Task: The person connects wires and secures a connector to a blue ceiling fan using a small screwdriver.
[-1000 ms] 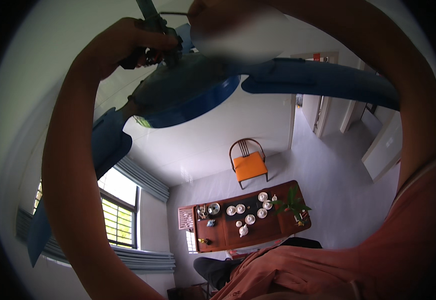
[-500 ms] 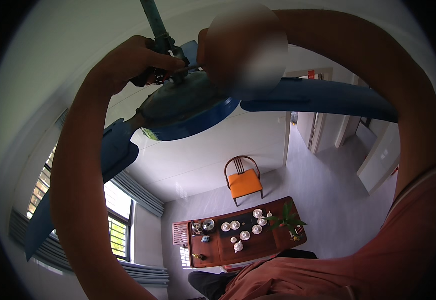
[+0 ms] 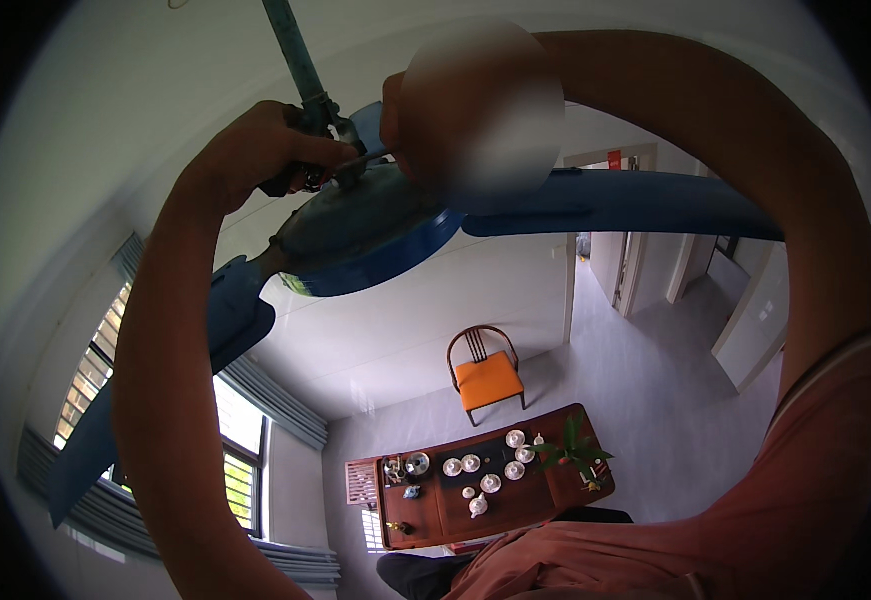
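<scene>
Overhead, a blue ceiling fan's round housing (image 3: 361, 240) hangs from a greenish downrod (image 3: 296, 55), blades (image 3: 621, 203) spreading sideways. My left hand (image 3: 256, 150) is closed at the bracket below the rod, around a dark part (image 3: 286, 183) I cannot make out clearly. My right hand (image 3: 406, 115), mostly under a blurred disc, has its curled fingertips on a thin rod-like tool (image 3: 372, 155) reaching to that bracket, just above the housing.
Below are a wooden tea table (image 3: 546, 490) with several white cups, a pot and a plant (image 3: 576, 450), and an orange-seated chair (image 3: 486, 378). Curtained windows (image 3: 241, 430) are at left, open doorways (image 3: 636, 270) at right.
The fan, both hands and the room sit lower in the picture than a second ago, as the view has shifted. My right hand has dropped slightly relative to the downrod, beside the bracket.
</scene>
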`<state>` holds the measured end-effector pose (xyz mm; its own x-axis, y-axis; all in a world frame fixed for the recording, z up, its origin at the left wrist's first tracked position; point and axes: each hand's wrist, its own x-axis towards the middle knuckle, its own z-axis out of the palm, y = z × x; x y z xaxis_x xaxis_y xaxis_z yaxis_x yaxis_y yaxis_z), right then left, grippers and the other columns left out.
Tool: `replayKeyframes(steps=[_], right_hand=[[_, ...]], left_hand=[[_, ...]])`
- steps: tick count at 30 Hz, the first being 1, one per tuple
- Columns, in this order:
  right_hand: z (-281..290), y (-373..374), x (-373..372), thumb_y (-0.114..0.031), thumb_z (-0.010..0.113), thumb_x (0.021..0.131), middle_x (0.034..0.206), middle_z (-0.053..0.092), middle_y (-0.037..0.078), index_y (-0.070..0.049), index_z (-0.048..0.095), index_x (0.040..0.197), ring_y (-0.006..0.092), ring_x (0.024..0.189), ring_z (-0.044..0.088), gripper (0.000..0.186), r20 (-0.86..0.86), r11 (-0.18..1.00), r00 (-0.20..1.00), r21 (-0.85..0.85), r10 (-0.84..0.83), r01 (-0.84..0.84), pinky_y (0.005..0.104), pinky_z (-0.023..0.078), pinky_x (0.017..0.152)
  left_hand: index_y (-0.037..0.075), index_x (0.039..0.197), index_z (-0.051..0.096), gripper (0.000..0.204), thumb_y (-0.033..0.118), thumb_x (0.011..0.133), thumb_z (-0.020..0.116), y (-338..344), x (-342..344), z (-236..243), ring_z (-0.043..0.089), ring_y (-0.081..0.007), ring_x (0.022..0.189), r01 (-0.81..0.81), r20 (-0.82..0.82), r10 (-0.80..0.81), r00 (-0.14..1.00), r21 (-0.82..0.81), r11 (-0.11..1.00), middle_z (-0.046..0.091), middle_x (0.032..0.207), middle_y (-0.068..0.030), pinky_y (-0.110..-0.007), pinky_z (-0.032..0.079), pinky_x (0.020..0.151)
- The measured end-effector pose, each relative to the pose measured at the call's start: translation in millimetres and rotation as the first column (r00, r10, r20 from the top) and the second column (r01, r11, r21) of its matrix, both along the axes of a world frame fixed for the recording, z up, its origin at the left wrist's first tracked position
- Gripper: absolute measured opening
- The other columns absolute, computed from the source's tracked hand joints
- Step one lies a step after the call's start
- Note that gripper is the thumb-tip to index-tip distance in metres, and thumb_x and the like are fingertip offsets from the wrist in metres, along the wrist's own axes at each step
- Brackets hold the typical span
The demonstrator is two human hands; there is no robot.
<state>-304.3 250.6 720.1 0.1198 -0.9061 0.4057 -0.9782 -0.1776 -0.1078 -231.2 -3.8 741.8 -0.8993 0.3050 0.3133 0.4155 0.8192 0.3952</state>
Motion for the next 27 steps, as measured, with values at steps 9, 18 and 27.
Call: replayKeyframes(steps=[9, 18, 27], right_hand=[[23, -24, 45, -0.013, 0.077, 0.082, 0.082, 0.071, 0.012, 0.003, 0.073, 0.101, 0.0207, 0.076, 0.07, 0.025, 0.079, 0.835, 0.832, 0.001, -0.549, 0.55, 0.0354, 0.055, 0.067], [-4, -42, 31, -0.015, 0.081, 0.081, 0.089, 0.075, 0.019, 0.005, 0.074, 0.104, 0.0272, 0.077, 0.074, 0.031, -0.092, 0.882, 0.89, -0.212, -0.447, 0.421, 0.0381, 0.058, 0.073], [16, -35, 91, -0.01, 0.071, 0.078, 0.081, 0.073, 0.026, 0.006, 0.073, 0.079, 0.0333, 0.078, 0.073, 0.016, -0.168, 0.801, 0.787, -0.223, -0.594, 0.556, 0.041, 0.055, 0.067]], left_hand=[[-0.002, 0.094, 0.072, 0.036, 0.033, 0.087, 0.078, 1, 0, 2, 0.058, -0.0108, 0.058, 0.075, 0.063, -0.077, 0.995, 0.033, 0.997, 0.067, 0.073, -0.0072, -0.026, 0.042, 0.053], [0.002, 0.085, 0.074, 0.042, 0.044, 0.086, 0.081, -1, 3, -6, 0.054, -0.0094, 0.057, 0.056, 0.001, -0.056, 0.998, 0.061, 0.997, 0.065, 0.069, -0.0039, -0.026, 0.041, 0.054], [-0.002, 0.113, 0.072, 0.047, 0.039, 0.091, 0.074, -22, 29, -3, 0.056, -0.0095, 0.056, 0.139, -0.178, -0.125, 0.976, 0.072, 0.988, 0.073, 0.091, -0.0102, -0.024, 0.044, 0.054]])
